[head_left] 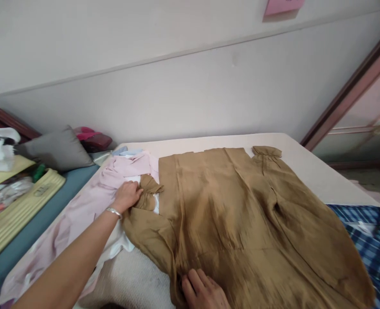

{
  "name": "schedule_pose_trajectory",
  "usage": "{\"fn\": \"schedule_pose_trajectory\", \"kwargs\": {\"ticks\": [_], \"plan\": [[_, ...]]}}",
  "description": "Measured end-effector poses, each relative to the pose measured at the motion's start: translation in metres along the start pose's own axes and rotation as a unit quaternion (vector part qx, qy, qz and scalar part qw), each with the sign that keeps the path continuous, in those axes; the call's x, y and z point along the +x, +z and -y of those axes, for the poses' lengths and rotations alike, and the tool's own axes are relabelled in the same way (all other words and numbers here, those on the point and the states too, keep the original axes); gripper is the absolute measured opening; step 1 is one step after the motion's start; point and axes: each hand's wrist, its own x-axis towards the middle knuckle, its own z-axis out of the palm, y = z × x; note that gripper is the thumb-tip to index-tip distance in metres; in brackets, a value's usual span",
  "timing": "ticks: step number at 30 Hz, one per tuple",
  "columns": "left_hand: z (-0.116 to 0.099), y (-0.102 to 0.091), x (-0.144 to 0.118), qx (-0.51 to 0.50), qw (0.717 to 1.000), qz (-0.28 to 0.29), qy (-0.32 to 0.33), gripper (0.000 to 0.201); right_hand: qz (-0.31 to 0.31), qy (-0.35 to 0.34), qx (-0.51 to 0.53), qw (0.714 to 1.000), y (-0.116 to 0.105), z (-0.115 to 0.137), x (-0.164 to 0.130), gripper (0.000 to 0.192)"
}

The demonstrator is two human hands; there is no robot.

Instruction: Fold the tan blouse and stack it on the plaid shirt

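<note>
A brown dress [222, 206] lies spread out on a pale padded surface, with creases across its body and ruffled cuffs on its sleeves. At the left, my left hand [128, 195], wearing a silver bracelet, is closed on the dress's left-side sleeve near the gathered cuff [149, 185]. My right hand [204, 291] is at the bottom edge of the view, fingers bent and gripping a fold along the side of the dress. Its palm is partly cut off. The other cuff [267, 151] lies flat at the far right.
A pink garment [77, 210] and white cloth lie left of the dress. Blue plaid cloth [370, 240] is at the right. A grey cushion [58, 148] and a yellow plastic case [25, 210] rest on the far left. Behind stands a white wall [190, 94].
</note>
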Motion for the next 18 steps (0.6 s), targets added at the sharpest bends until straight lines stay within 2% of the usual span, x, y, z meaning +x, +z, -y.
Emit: {"fn": "schedule_pose_trajectory", "kwargs": {"ticks": [1,3,6,8,11,13,15,18], "plan": [[-0.005,-0.001,0.0,0.015,1.0,0.016,0.015,0.023,-0.005,0.001,-0.005,1.0,0.001,0.001,0.0,0.011],[-0.012,-0.011,0.0,0.031,0.999,0.009,0.027,0.026,-0.015,0.003,-0.015,1.0,0.004,0.001,-0.002,0.015],[-0.024,-0.041,0.011,0.043,0.999,-0.008,0.013,0.033,-0.005,0.007,0.0,1.0,0.006,-0.002,-0.005,0.02],[-0.039,-0.065,0.029,0.019,1.0,0.019,-0.006,0.032,0.03,0.015,0.037,0.999,0.004,-0.008,-0.005,0.025],[-0.066,-0.09,0.064,-0.027,0.997,0.073,-0.009,0.03,0.129,0.063,0.114,0.983,-0.008,-0.02,-0.003,0.029],[-0.08,-0.095,0.083,-0.039,0.996,0.084,-0.014,0.029,0.193,0.103,0.153,0.964,-0.017,-0.027,0.0,0.029],[-0.085,-0.09,0.089,-0.051,0.994,0.095,-0.028,0.032,0.235,0.123,0.169,0.949,-0.024,-0.03,0.003,0.028],[-0.077,-0.074,0.072,-0.075,0.99,0.109,-0.058,0.035,0.267,0.118,0.153,0.944,-0.025,-0.028,0.004,0.03]]}}
